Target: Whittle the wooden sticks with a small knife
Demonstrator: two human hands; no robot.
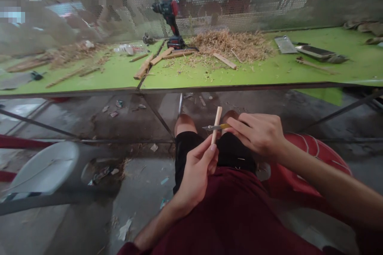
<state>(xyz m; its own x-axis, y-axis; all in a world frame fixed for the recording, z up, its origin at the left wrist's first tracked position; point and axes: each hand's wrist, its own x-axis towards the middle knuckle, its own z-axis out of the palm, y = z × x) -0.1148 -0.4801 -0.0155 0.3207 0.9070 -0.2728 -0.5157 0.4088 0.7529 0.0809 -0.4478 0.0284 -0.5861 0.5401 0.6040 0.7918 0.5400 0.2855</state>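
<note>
Above my lap, my left hand (pixel 201 163) pinches the lower end of a slim, pale wooden stick (pixel 218 116), which points up and slightly right. My right hand (pixel 257 129) is closed round the yellow handle of a utility knife (pixel 225 126). The knife's grey blade lies across the stick, touching it a little above my left fingers, with its tip pointing left. A small curl of wood seems to sit at the blade. The rest of the knife's handle is hidden inside my right fist.
Ahead stands a green table (pixel 110 81) bearing a cordless drill (pixel 171 24), a pile of wood shavings (pixel 230 44), wooden pieces (pixel 144 67) and a plastic bottle (pixel 130 49). A red stool (pixel 317 159) is at right, a pale chair (pixel 49 163) at left. Scraps litter the floor.
</note>
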